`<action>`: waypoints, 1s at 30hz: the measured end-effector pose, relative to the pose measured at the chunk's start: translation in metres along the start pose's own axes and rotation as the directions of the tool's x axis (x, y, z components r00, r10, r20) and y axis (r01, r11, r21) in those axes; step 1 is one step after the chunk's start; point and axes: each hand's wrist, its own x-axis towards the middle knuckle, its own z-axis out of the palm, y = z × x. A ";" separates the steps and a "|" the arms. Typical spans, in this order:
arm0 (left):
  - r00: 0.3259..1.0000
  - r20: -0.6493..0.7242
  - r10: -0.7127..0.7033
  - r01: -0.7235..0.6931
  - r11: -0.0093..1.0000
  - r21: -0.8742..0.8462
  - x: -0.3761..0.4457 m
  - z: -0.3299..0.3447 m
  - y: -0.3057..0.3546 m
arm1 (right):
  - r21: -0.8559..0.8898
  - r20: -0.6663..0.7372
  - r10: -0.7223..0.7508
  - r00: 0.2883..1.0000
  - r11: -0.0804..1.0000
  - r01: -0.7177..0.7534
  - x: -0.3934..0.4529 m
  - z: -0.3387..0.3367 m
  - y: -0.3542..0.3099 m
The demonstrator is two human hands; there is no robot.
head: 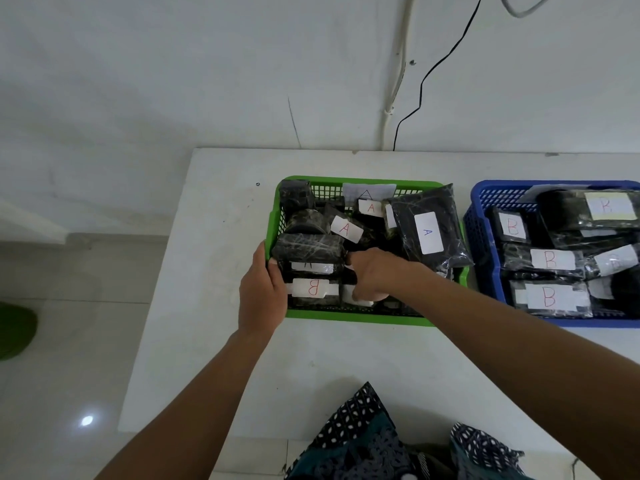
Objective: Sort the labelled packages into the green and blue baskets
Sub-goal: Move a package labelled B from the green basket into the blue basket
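left hand point(262, 292) grip on the B package point(313, 288) in the green basket point(360, 319) | right hand point(375, 277) grip curled on a package beside it | blue basket point(479, 216) holds B's

Both bare forearms extended forward from the lower frame edge, converging ahead. Left hand point(261, 289) turned on edge, palm facing right, thumb uppermost, fingers hooked out of sight. Right hand point(375, 273) back-up, knuckles raised, fingers curled downward, fingertips hidden. Hands near each other, not touching. Wrists straight.
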 end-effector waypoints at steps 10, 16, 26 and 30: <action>1.000 0.016 0.026 -0.025 0.999 -0.020 0.002 -0.002 -0.003 | 0.278 -0.602 -0.097 0.793 0.905 0.322 -0.003 -0.003 -0.006; 0.999 0.020 0.027 -0.026 0.999 -0.033 0.003 -0.002 -0.003 | 0.185 -0.592 -0.294 0.750 0.856 0.482 0.013 0.008 0.000; 0.999 0.013 0.039 -0.037 0.995 -0.092 0.004 -0.002 -0.007 | 0.624 -0.627 -0.010 0.779 0.593 0.509 0.005 0.007 0.021; 0.999 0.004 0.037 -0.036 0.996 -0.087 0.004 -0.002 -0.008 | 0.658 -0.639 0.082 0.765 0.573 0.488 0.007 0.007 0.020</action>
